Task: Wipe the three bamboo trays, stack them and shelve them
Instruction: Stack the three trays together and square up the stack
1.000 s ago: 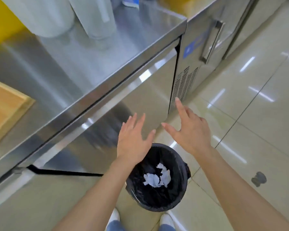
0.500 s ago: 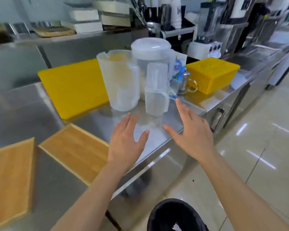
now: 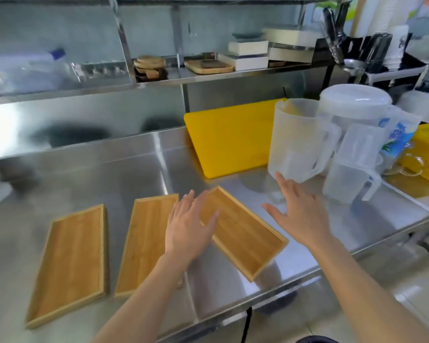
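Three flat rectangular bamboo trays lie open-side up on the stainless steel counter (image 3: 139, 169), none stacked. Left tray (image 3: 70, 263) sits along the front edge toward the counter's left. Middle tray (image 3: 144, 241) lies just beside it with a narrow gap, roughly parallel. Right tray (image 3: 243, 233) is skewed, one corner poking toward the front edge, probably just set down loosely.

Our left hand (image 3: 188, 226) is empty with fingers spread, hovering over the gap between the middle and right trays. Our right hand (image 3: 300, 211) is also empty and spread, near the right tray's far side and close to the translucent plastic jugs (image 3: 300, 142). No cloth is visible. We'd judge both hands are framing the skewed tray to lift it for stacking; the shelf (image 3: 208, 78) runs above the back edge.
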Demonstrator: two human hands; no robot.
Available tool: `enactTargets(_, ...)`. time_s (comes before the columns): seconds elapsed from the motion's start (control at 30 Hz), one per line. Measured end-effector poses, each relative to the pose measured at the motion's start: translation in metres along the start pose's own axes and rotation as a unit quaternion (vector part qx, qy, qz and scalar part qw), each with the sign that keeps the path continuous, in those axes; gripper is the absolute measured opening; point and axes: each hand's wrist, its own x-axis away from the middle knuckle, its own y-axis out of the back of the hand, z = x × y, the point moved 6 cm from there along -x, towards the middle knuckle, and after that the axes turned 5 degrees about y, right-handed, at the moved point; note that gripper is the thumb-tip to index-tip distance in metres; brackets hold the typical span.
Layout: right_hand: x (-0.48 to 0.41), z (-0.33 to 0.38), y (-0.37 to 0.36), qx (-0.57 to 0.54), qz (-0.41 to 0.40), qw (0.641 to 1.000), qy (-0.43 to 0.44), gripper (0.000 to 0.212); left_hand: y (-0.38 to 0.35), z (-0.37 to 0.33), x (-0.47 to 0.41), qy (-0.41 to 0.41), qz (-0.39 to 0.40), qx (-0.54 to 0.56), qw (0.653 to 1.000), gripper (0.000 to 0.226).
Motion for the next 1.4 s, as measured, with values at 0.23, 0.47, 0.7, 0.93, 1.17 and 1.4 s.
enactTargets(0.23,-0.011,-0.008,-0.053,0.023,0.070,0.997,0.005,0.076,-0.037,0.026,0.007,0.065,0.031,0.019,0.997,0.058)
enactTargets(0.47,0.001,-0.024,-0.109,-0.018,0.168,0.986,0.000,0.072,-0.100,0.027,0.020,0.128,0.107,0.007,0.986,0.062)
enactTargets(0.7,0.010,-0.026,-0.135,-0.072,0.182,0.981,-0.003,0.068,-0.139,0.021,0.031,0.196,0.127,0.039,0.972,0.067)
enactTargets(0.93,0.005,-0.010,-0.137,-0.142,0.195,0.968,-0.067,0.057,-0.149,0.000,0.027,0.390,0.114,0.402,0.820,0.056)
enactTargets(1.17,0.000,-0.015,-0.140,-0.307,0.220,0.900,-0.217,0.051,-0.132,0.013,0.015,0.486,0.082,0.486,0.722,0.062)
enactTargets(1.4,0.001,-0.017,-0.146,-0.456,0.294,0.798,-0.261,0.049,-0.114,0.025,0.031,0.538,0.116,0.474,0.687,0.036)
